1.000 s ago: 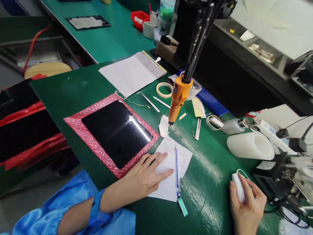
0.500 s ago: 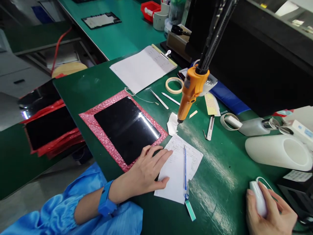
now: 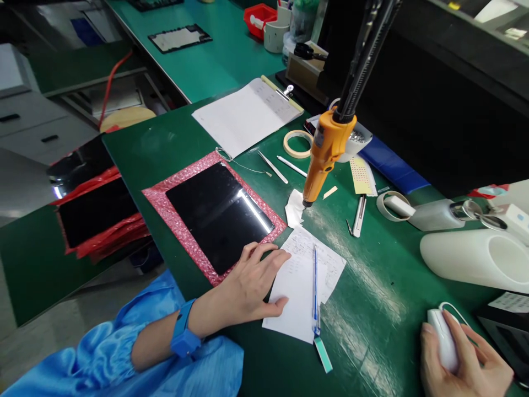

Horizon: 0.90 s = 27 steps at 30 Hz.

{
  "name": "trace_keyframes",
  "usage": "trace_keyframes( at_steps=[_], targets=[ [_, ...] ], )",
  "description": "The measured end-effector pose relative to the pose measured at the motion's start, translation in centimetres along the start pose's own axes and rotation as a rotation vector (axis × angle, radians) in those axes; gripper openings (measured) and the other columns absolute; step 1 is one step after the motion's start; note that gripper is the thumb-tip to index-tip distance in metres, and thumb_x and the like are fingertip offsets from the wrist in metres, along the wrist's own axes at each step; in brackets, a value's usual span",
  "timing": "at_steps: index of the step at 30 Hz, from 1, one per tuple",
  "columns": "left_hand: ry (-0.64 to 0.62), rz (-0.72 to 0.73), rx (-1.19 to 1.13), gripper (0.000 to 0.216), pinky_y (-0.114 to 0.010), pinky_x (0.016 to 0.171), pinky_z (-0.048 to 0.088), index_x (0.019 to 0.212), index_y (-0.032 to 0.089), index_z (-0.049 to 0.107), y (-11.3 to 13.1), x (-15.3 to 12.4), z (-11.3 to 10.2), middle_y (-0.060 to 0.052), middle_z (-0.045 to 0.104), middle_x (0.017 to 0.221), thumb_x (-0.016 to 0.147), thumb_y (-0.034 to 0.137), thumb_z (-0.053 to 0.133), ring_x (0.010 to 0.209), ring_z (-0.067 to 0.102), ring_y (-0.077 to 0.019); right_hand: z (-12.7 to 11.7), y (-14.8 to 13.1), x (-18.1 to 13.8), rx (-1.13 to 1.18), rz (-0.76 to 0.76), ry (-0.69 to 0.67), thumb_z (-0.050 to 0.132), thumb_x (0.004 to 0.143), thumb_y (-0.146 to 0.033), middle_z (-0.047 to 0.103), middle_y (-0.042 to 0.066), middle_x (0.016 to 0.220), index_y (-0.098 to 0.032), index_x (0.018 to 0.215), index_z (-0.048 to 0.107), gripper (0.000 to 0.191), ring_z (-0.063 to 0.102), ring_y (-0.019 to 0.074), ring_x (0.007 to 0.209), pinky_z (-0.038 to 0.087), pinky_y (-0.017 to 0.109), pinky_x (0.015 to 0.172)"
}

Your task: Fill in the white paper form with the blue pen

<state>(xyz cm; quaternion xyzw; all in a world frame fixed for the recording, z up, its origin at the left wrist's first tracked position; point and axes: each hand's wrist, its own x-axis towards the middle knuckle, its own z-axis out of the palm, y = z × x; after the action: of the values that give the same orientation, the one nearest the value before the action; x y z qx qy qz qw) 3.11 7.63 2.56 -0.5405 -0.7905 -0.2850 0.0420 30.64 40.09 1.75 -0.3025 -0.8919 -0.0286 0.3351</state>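
Note:
My left hand [image 3: 248, 286] lies flat with its fingers spread, resting on the near corner of the pink bubble-wrap sheet [image 3: 173, 220] and the edge of a white paper slip [image 3: 306, 286]. A black tablet [image 3: 219, 212] lies on the pink sheet. A blue pen [image 3: 314, 286] rests on the slip. My right hand [image 3: 463, 364] at the lower right is closed around a white computer mouse [image 3: 443, 339]. An orange electric screwdriver [image 3: 324, 157] hangs on a black arm above the green mat [image 3: 372, 298].
A clipboard with paper [image 3: 248, 113], tape rolls [image 3: 296, 143], tweezers [image 3: 273, 167], a metal tool [image 3: 359, 215] and a white cylinder [image 3: 475, 259] lie on the mat. Black panels in red bags [image 3: 95, 215] sit at the left. A red bin [image 3: 260, 14] stands at the back.
The view has shifted, sliding everything right and down in the picture. My left fingers have curled slightly back from the paper slip. My right hand stays on the mouse.

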Motion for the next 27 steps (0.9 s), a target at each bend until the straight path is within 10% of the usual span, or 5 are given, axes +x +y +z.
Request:
trace_keyframes(
  at_steps=[22, 27],
  targets=[
    [0.008, 0.044, 0.033, 0.057, -0.047, 0.112, 0.033, 0.146, 0.004, 0.053, -0.21, 0.22, -0.12, -0.014, 0.071, 0.134, 0.125, 0.052, 0.031, 0.125, 0.055, -0.0312, 0.01, 0.08, 0.01, 0.023, 0.011, -0.010, 0.069, 0.106, -0.063, 0.076, 0.018, 0.117, -0.016, 0.127, 0.087, 0.055, 0.070, 0.0323, 0.092, 0.059, 0.044, 0.080],
    [0.013, 0.042, 0.024, 0.051, -0.047, 0.114, 0.034, 0.145, 0.009, 0.055, -0.32, -0.01, 0.16, -0.013, 0.072, 0.132, 0.118, 0.052, 0.059, 0.127, 0.059, -0.0316, -0.16, -0.32, -0.07, 0.016, -0.033, 0.008, 0.068, 0.109, -0.059, 0.076, 0.017, 0.116, -0.014, 0.129, 0.086, 0.052, 0.072, 0.0340, 0.097, 0.060, 0.047, 0.087]
  ],
)
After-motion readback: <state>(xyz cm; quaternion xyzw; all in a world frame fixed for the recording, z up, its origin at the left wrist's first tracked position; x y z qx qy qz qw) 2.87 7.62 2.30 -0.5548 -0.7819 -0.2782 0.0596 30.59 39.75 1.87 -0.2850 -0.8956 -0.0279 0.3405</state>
